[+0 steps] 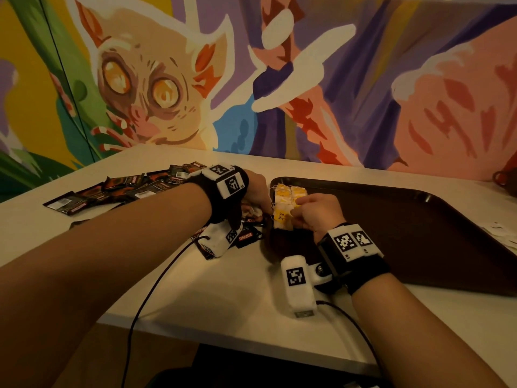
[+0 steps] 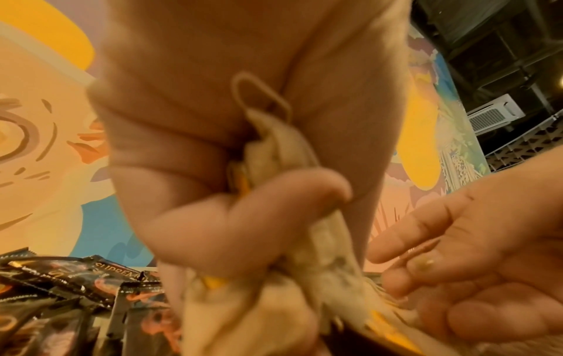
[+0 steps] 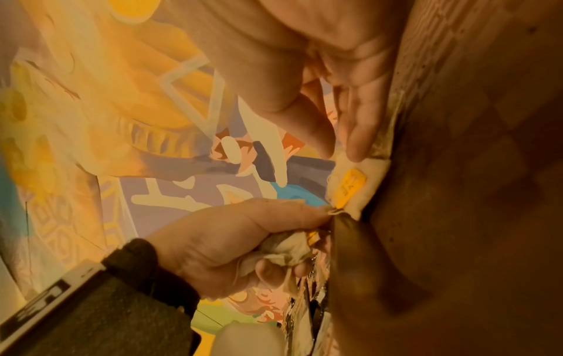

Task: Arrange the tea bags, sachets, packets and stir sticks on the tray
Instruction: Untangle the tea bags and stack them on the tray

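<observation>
A dark brown tray (image 1: 419,219) lies on the white table, with several white tea bags with yellow tags (image 1: 285,201) lined up at its left end. My left hand (image 1: 261,204) hovers at the tray's left rim and grips a crumpled bunch of tea bags (image 2: 289,168), also seen in the right wrist view (image 3: 283,248). My right hand (image 1: 298,212) is over the row, fingers (image 3: 359,135) fairly straight. One fingertip touches the nearest tea bag (image 3: 353,187), which lies flat on the tray (image 3: 472,168). No stir sticks are in sight.
Black coffee sachets (image 1: 126,189) lie scattered on the table left of the tray, more under my left wrist (image 1: 249,238). White packets (image 1: 500,232) sit on the table past the tray's right side. A painted wall rises behind the table. Cables trail from both wrist cameras.
</observation>
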Demonstrator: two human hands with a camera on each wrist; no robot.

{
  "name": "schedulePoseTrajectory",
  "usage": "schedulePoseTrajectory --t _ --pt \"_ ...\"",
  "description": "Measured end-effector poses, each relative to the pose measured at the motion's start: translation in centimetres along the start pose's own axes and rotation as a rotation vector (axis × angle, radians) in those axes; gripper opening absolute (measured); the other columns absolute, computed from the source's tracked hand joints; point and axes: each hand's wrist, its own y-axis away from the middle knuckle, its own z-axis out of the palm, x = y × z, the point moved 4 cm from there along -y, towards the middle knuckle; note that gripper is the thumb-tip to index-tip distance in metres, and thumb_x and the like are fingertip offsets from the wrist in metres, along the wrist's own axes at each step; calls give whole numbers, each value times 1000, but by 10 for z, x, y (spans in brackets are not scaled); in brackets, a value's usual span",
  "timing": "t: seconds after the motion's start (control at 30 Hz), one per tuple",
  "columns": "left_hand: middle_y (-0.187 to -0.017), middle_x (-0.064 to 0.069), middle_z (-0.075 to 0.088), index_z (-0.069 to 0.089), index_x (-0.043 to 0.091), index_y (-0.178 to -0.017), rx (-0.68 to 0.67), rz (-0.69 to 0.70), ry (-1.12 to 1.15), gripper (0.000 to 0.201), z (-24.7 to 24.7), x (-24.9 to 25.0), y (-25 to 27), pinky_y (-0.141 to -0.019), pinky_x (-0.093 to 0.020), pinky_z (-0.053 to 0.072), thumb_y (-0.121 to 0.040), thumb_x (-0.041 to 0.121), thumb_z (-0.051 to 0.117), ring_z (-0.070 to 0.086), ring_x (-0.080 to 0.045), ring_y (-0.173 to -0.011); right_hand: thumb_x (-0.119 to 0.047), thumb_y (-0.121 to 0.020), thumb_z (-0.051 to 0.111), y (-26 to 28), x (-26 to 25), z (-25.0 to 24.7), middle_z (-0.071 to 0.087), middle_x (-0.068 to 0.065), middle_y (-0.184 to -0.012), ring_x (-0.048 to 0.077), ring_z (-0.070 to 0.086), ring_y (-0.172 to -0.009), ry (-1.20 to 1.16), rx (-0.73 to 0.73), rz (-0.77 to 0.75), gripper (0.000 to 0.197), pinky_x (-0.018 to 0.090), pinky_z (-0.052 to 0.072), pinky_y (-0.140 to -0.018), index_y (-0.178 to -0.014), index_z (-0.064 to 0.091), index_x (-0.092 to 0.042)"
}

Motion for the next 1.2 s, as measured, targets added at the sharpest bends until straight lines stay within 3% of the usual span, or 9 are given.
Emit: schedulePoseTrajectory --t 0.17,0.23,0.33,0.47,0.53,0.63,0.77,1.0,1.2 --pt "-77 -4 57 61 5 -112 97 49 30 40 -10 -3 1 -62 -23 42 -88 36 64 51 -14 -63 8 -84 58 -2 0 -2 62 13 -107 30 62 -100 -84 1 14 27 41 56 -85 -73 65 -16" --pt "-81 -5 60 63 7 -102 149 62 122 31 -18 -8 2 -66 -25 45 -87 35 64 54 -15 -67 5 -85 59 -2 0 4 62 15 -113 30 62 -104 -71 -71 24 21 42 54 -88 -82 69 -14" --pt "-68 -2 59 63 10 -87 230 123 311 26 -33 -8 6 -52 -21 46 -89 36 62 54 -11 -52 7 -85 57 2 2 13 60 21 -121 35 59 -111 -62 -180 26 21 46 51 -94 -94 65 -11" --pt "-70 -5 60 62 9 -88 243 280 815 22 -43 2 18 -43 -17 46 -92 30 59 53 -12 -50 5 -85 58 6 -3 8 57 17 -125 31 54 -117 -81 -156 75 25 44 47 -98 -77 61 -18" --pt "-72 -6 60 60 8 -84 239 381 1056 21 -42 10 23 -42 -17 46 -94 27 58 52 -13 -53 7 -86 55 8 -7 -2 61 16 -117 26 60 -106 -211 -77 43 24 36 52 -90 -81 62 -15" --pt "-74 -7 58 59 8 -86 170 470 1326 26 -32 22 21 -41 -17 46 -96 31 53 53 -13 -56 5 -88 53 14 -10 -12 65 13 -98 20 60 -79 -419 -9 -89 21 25 50 -64 -86 62 -13" --pt "-79 -12 58 57 6 -91 -58 432 1709 28 -14 35 21 -44 -20 50 -98 31 47 57 -18 -62 -7 -93 54 20 -13 -21 63 9 -78 16 56 -61 -627 36 -176 10 22 44 -54 -85 59 -12" --pt "-84 -14 64 58 3 -98 -237 403 2025 40 7 39 30 -49 -20 50 -99 40 41 59 -21 -72 -18 -89 62 23 -18 -26 67 9 -85 16 58 -72 -568 -7 -299 7 24 43 -59 -84 64 -15" --pt "-87 -9 63 57 9 -96 -239 387 1951 41 17 34 31 -53 -20 50 -99 45 39 58 -18 -74 -17 -88 63 29 -26 -28 67 7 -92 12 63 -73 -454 -96 -428 8 26 49 -68 -96 64 -15"
